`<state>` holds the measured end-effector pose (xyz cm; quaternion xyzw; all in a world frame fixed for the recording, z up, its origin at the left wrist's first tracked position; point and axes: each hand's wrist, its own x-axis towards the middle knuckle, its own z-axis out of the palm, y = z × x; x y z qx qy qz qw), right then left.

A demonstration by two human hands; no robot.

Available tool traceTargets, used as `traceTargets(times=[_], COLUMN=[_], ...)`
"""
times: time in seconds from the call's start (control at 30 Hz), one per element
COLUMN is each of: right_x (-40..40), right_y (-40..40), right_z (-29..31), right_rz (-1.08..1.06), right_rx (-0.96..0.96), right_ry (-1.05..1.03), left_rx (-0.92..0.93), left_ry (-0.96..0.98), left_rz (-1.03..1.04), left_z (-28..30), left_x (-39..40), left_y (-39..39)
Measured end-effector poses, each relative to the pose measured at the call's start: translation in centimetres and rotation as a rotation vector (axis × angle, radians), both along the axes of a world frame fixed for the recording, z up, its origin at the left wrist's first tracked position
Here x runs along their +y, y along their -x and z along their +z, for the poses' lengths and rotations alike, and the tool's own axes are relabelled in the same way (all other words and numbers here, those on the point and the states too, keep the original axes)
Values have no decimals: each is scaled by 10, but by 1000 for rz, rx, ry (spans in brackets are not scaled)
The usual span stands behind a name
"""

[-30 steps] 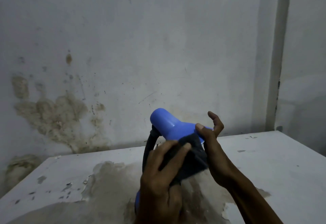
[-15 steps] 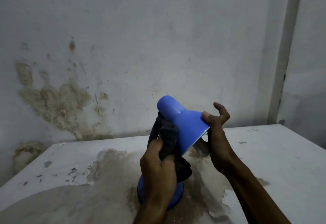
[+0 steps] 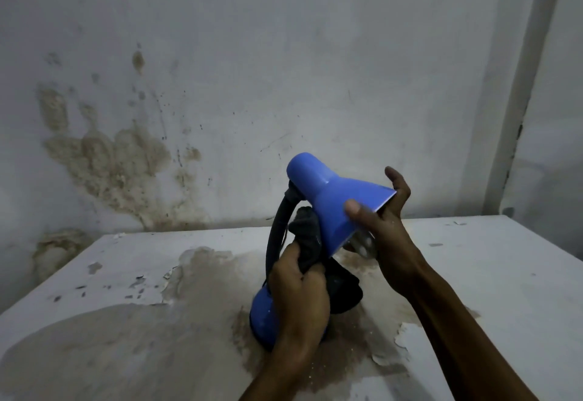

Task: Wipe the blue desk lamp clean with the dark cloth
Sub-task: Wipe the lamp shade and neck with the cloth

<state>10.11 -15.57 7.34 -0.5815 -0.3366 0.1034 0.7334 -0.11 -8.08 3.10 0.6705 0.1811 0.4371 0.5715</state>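
Two hands in use, well apart, each clamped on its own thing. Left hand (image 3: 298,290) grips the cloth (image 3: 307,236), bunched, pressed against the underside of the shade near the neck (image 3: 277,236). Right hand (image 3: 383,227) holds the shade (image 3: 331,208) at its wide rim, thumb on the outer face, fingers curled behind the rim.

Lamp (image 3: 315,217) stands on the worktop (image 3: 489,258), centre, base (image 3: 262,312) flat on a stained patch w/ flaked paint. Shade tilted, opening down and to the right.

Handling, est.:
- Shade: thin, rigid, smooth, prob. slick. Hold at rim as now; do not squeeze hard, may dent.
- Neck: flexible, black. Bends under load, so steady the shade while wiping or it will swing.
- Base: looks the heaviest part. Keeps the lamp upright; hard side push may still tip it.
- Cloth: soft, limp. Keep bunched for pressure; loose tail hangs by the base and may snag.

Containers: none. Shade is the only hollow part; a pale fitting (image 3: 362,244) shows inside, bulb or socket, cannot tell. Treat as fragile.
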Motion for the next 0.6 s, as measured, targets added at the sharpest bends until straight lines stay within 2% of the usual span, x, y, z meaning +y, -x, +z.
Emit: traceTargets(times=[0.13,0.2,0.27,0.33,0.4,0.53,0.6], right_x=[-2,-2,-4,-5,-7,-9,-10], right_y=[-2,-6,-9,-14,-18,-25,-28], right_z=[-3,-4,-4,-3,-3,-4,-5], right_rz=[6,8,18,27,39,75,78], right_rx=[-30,-2,-3,0,9,43,43], right_ry=[-24,-28,-18,-21,-27,-31,-51], left_rx=[-185,-236,-259,-225,-145,32,109], left_ry=[-516,-679,-733,-646,-446,183,380], left_rz=[172,148,140,146,125,-80,-191], left_z=[-6,-16,-27,-35,-34,-4,9], left_x=[-19,-20,-15,-11,-15,-13,5], left_y=[16,14,7,0,-3,-11,-22])
